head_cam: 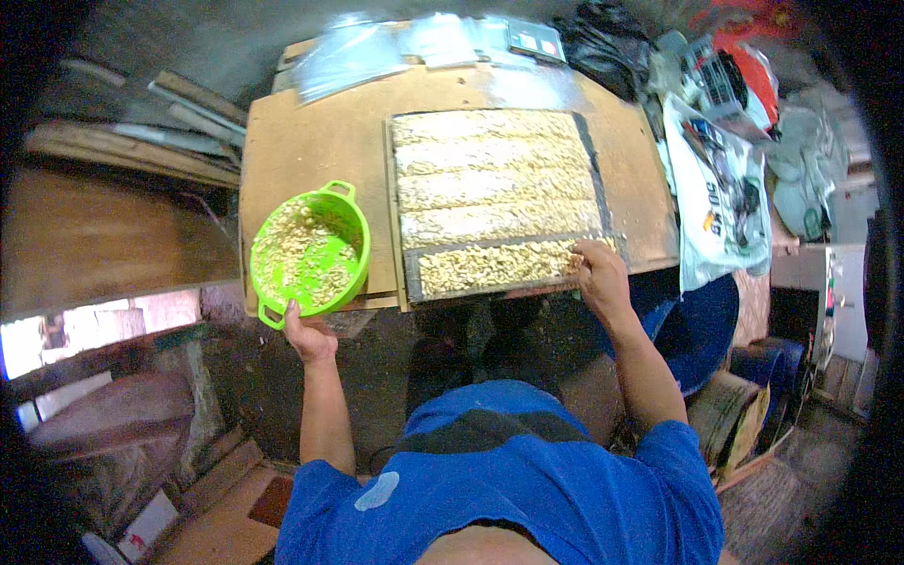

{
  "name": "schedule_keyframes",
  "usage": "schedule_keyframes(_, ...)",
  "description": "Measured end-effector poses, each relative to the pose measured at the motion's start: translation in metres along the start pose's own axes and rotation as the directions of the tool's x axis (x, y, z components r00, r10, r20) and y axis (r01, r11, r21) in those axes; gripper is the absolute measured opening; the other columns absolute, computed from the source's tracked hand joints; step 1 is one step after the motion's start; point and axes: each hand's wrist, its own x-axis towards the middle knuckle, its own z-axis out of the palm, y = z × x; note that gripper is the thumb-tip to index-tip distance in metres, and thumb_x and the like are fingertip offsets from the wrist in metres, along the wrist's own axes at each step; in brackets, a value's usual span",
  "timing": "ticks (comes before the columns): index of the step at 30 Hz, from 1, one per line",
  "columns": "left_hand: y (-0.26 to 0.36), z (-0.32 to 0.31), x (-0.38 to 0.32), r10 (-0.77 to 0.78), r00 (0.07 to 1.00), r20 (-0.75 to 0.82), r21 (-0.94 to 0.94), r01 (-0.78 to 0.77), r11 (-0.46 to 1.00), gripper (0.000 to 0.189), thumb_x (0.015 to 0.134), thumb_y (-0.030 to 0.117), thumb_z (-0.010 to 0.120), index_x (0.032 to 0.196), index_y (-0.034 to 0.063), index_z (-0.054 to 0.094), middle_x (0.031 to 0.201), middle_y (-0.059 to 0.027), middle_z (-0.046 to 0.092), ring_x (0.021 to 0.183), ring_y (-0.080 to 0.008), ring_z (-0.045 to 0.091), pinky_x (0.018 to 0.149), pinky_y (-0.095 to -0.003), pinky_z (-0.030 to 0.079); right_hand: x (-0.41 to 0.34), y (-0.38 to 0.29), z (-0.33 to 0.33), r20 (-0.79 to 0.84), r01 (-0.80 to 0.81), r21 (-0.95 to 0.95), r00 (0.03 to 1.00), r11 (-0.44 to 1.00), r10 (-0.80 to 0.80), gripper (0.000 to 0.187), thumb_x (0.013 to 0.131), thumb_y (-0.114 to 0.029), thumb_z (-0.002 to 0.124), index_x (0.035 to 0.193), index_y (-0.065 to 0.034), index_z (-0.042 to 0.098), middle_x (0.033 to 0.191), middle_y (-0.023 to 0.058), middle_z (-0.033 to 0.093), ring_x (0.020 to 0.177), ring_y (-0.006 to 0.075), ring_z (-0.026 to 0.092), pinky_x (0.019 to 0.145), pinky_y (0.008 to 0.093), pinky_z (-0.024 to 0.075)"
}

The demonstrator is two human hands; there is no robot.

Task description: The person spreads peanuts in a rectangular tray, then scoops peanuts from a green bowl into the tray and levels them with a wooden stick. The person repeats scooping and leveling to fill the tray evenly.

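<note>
My left hand (311,339) grips the near rim of a lime-green plastic basin (361,265) with two loop handles, at the table's near left edge. Pale chopped pieces, possibly nuts, cling to its wall and bottom. To its right lies a rectangular tray with a dark rim (599,187), filled with similar pale pieces (494,187) in several rows. A dark strip sets the nearest row (494,267) apart from the others. My right hand (602,272) is at the right end of that nearest row, its fingers bent down on the pieces; whether they pinch any is hidden.
The wooden table (318,141) carries clear plastic sheets (353,60) and a small flat device (535,41) at its far side. A white printed sack (720,212) hangs at the right, above a blue drum (699,339). Wooden boards (134,152) lie at the left.
</note>
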Motion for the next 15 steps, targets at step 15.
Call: schedule_keyframes(15, -0.006, 0.009, 0.016, -0.040, 0.996, -0.080, 0.255, 0.059, 0.965, 0.060, 0.104, 0.045, 0.051, 0.145, 0.0027, 0.045, 0.139, -0.0106, 0.057, 0.123, -0.0247, 0.055, 0.105, -0.0403, 0.043, 0.001, 0.003, -0.017, -0.129, -0.086, -0.082, 0.989, 0.993, 0.075, 0.028, 0.079, -0.019, 0.080, 0.104, -0.0070, 0.073, 0.125, 0.0196, 0.063, 0.117, 0.0385, 0.060, 0.102, 0.0473, 0.0472)
